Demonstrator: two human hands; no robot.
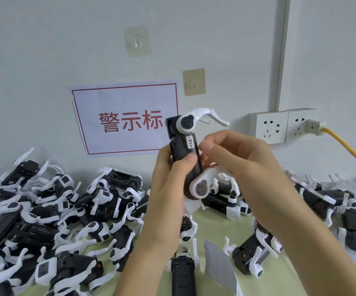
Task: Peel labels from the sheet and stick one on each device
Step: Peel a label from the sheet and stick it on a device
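Note:
I hold a black-and-white device (183, 154) upright in front of the wall. My left hand (168, 189) wraps its black body from the left, thumb across the front. A small white label (190, 142) sits on the upper part of the body. My right hand (236, 159) is at the device's right side, its thumb tip beside the label and fingers curled behind. The label sheet (219, 265), white with a grid, lies curled on the table below my wrists.
A large pile of the same devices (55, 221) covers the pale green table (219, 225) at left; more devices (333, 210) lie at right. On the wall: a red-bordered paper sign (125, 120), two hooks, and sockets (279, 127) with a yellow cable (348, 146).

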